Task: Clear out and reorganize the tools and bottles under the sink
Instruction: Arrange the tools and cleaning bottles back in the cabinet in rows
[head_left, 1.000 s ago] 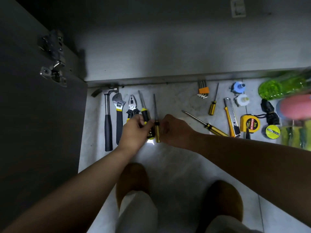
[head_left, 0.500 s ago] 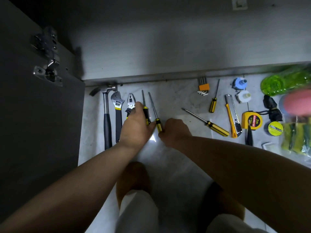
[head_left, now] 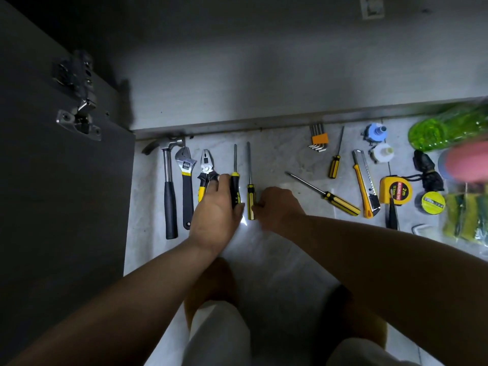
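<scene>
Tools lie in a row on the pale floor in front of the cabinet: a hammer (head_left: 169, 196), an adjustable wrench (head_left: 187, 180), pliers (head_left: 206, 165), a black-handled screwdriver (head_left: 234, 165) and a yellow-handled screwdriver (head_left: 250, 196), all with their tips toward the cabinet. My left hand (head_left: 215, 215) covers the black screwdriver's handle, fingers reaching the pliers' grips. My right hand (head_left: 277, 207) pinches the lower end of the yellow screwdriver's handle. A green bottle (head_left: 443, 130) lies at the far right.
To the right lie a long screwdriver (head_left: 332, 198), a small screwdriver (head_left: 334, 165), hex keys (head_left: 318, 140), a utility knife (head_left: 365, 186), a tape measure (head_left: 394, 191), a tape roll (head_left: 433, 203) and sponges (head_left: 467, 220). The open cabinet door (head_left: 52, 207) stands at the left.
The two screwdrivers have been straightened and now lie parallel, a little apart. My left hand has slid onto the black handle and my right hand has drawn back to the yellow handle's end.
</scene>
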The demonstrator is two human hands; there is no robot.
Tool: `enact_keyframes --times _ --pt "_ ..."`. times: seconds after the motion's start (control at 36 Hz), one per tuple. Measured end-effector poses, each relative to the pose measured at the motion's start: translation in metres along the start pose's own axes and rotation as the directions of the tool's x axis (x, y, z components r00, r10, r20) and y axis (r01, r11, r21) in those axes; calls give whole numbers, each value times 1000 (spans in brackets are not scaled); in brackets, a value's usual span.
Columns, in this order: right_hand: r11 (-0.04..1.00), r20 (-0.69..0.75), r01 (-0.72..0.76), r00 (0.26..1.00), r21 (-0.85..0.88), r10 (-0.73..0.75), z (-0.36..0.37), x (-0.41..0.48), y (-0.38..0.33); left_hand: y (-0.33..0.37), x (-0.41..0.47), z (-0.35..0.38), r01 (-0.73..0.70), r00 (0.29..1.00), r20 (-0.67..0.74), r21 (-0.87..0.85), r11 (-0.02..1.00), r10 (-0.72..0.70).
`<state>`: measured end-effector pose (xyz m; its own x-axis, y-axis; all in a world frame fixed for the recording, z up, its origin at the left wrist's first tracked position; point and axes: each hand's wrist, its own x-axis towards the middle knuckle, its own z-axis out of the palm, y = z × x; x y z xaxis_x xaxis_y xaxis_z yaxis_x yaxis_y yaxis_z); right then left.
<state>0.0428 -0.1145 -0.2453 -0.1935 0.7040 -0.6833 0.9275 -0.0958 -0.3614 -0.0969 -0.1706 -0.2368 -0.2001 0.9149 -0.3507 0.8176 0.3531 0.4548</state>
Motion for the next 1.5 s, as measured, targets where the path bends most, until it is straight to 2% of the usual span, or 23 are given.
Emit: enact_keyframes --times 0.06,0.11,0.17,0.25,0.33,0.39,0.47,0.61,0.69,0.86,1.08,1.25,1.5 --pt "994 -5 95 995 -52 -95 -11 -5 7 0 -1 0 -11 1000 5 -3 1000 11" --pt "950 -31 230 970 -211 -242 -25 -9 21 1 -2 0 -25 1000 -4 21 999 25" --pt "897 -55 276 948 -345 -313 -42 -12 40 1 -4 0 -47 998 -38 88 995 51" --pt "885 -125 172 961 -433 -247 -65 -19 75 2 -4 1 -169 982 -54 191 967 182" --pt "870 -145 14 985 -493 -98 -76 -27 107 1 -3 3 -271 962 36 295 916 272" --pt "856 -100 -25 994 -517 -32 -75 -29 119 2 -3 5 -301 954 97 335 893 285" --pt "896 -80 -13 996 -443 -25 -68 -26 122 5 -5 7 -332 943 133 385 861 304" --pt "981 0 38 999 -188 -39 -61 -13 92 6 -2 7 -338 941 133 425 840 312" --pt "997 18 54 998 -54 -53 -55 -4 68 5 -1 6 -317 948 121 422 849 294" --pt "993 24 78 996 94 -80 -35 2 23 2 -1 5 -300 954 122 414 860 274" --pt "997 -10 28 1000 76 -28 -17 0 -1 -3 -8 0 -315 949 117 325 892 292" --pt "992 16 31 999 126 -33 -19 -2 3 -5 -10 -3 -230 972 94 153 961 217" --pt "989 0 17 1000 148 -17 -14 -1 3 -10 -9 0 -242 969 76 145 959 233"
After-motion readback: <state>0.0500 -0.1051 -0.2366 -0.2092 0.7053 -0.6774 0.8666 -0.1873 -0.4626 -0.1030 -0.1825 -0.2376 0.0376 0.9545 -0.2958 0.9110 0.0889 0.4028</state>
